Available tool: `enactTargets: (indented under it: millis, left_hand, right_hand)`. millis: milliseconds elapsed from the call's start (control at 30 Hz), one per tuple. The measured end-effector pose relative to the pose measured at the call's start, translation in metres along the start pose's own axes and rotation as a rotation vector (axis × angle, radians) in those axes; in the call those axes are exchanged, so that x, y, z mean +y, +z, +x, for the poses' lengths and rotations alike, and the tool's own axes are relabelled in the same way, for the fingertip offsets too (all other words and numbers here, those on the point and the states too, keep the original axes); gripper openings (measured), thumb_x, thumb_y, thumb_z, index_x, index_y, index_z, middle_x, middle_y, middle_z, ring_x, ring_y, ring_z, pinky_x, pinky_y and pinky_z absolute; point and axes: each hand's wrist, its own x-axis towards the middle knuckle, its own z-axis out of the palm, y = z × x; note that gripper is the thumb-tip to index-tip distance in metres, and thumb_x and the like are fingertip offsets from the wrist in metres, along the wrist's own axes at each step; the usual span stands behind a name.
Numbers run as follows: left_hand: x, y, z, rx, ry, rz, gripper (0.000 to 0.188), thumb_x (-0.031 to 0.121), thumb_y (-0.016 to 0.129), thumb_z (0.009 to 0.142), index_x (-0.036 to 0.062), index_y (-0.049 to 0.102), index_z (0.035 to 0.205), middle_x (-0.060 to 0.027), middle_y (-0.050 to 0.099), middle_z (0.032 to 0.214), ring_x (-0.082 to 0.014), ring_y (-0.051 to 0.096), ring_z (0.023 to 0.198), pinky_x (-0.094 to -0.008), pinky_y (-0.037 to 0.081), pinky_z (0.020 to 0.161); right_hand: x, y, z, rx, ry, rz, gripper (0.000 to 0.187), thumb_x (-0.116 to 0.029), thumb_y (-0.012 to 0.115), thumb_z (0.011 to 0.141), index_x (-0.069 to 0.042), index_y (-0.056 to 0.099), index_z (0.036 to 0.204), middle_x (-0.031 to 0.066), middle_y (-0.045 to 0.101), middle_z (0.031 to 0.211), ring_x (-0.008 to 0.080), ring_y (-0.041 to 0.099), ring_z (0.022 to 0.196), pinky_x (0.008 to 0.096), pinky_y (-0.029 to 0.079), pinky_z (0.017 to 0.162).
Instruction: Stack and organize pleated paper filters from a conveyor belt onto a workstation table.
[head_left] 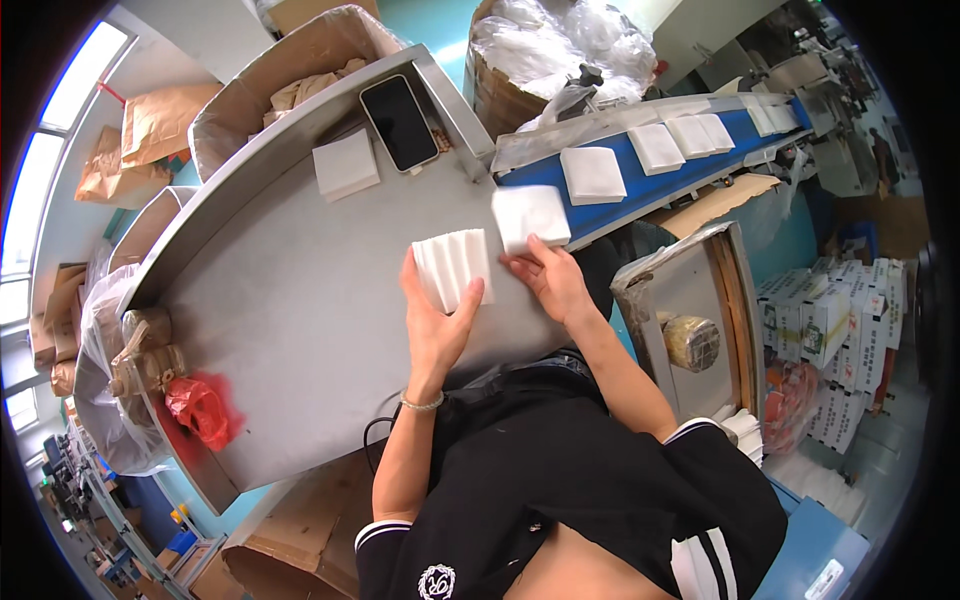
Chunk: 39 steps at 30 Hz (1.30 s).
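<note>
My left hand is wrapped round a stack of white folded squares, thumb on the near side and fingers along its left edge. The stack stands tilted, its layered folds facing up, above the grey metal table. In my right hand is another white square packet, pinched by its near edge where the table meets the blue conveyor belt. Several similar white packets lie in a row along the belt. A further white square stack rests on the table's far side.
A black-screened phone lies by the table's raised far rim. Red plastic sits at the left end. Boxes surround the table, including one with clear plastic. At right stand a framed panel with a tape roll and stacked white cartons.
</note>
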Motion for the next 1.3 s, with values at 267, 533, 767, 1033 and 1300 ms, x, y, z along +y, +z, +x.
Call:
enactTargets:
  millis: [267, 533, 767, 1033, 1300]
  left_hand:
    - [0.011, 0.003, -0.005, -0.095, -0.084, -0.202, 0.086, 0.025, 0.073, 0.086, -0.0023, 0.020, 0.148, -0.0212, 0.047, 0.135, -0.0279, 0.054, 0.117, -0.0347, 0.045, 0.098]
    - [-0.012, -0.002, 0.001, 0.094, -0.048, -0.043, 0.081, 0.017, 0.068, 0.086, -0.0021, 0.019, 0.147, -0.0227, 0.048, 0.134, -0.0311, 0.055, 0.117, -0.0380, 0.046, 0.095]
    - [-0.012, -0.006, 0.003, 0.144, -0.060, -0.099, 0.070, 0.011, 0.063, 0.091, -0.0027, 0.022, 0.146, -0.0161, 0.044, 0.134, -0.0246, 0.048, 0.119, -0.0340, 0.040, 0.101]
    - [-0.013, -0.015, 0.010, 0.119, -0.092, -0.153, 0.074, 0.015, 0.063, 0.090, -0.0035, 0.022, 0.147, -0.0199, 0.041, 0.138, -0.0283, 0.045, 0.124, -0.0368, 0.036, 0.105]
    - [-0.001, -0.007, 0.037, 0.022, -0.093, -0.034, 0.070, 0.016, 0.061, 0.090, -0.0023, 0.023, 0.147, -0.0198, 0.045, 0.136, -0.0281, 0.047, 0.123, -0.0361, 0.037, 0.104]
  right_hand:
    - [0.017, 0.035, -0.012, -0.222, -0.067, -0.378, 0.044, -0.037, 0.060, 0.096, -0.001, 0.060, 0.121, 0.0062, 0.064, 0.110, 0.0129, 0.059, 0.096, 0.0274, 0.048, 0.083]
    - [0.008, 0.016, -0.007, -0.148, 0.119, -0.418, 0.033, -0.019, 0.060, 0.096, -0.003, 0.057, 0.124, 0.0042, 0.064, 0.110, 0.0121, 0.061, 0.095, 0.0267, 0.050, 0.077]
    - [0.006, 0.027, 0.008, -0.142, 0.273, -0.168, 0.039, -0.020, 0.060, 0.097, 0.002, 0.049, 0.127, 0.0119, 0.066, 0.104, 0.0196, 0.066, 0.083, 0.0312, 0.054, 0.076]
    - [-0.100, -0.046, 0.031, 0.309, -0.199, -0.101, 0.034, -0.029, 0.062, 0.093, -0.007, 0.049, 0.116, 0.0091, 0.063, 0.096, 0.0182, 0.060, 0.072, 0.0292, 0.047, 0.059]
    - [-0.038, 0.005, 0.022, -0.025, -0.838, -1.273, 0.048, -0.024, 0.068, 0.088, -0.014, 0.052, 0.132, 0.0113, 0.057, 0.124, 0.0281, 0.055, 0.113, 0.0396, 0.049, 0.088]
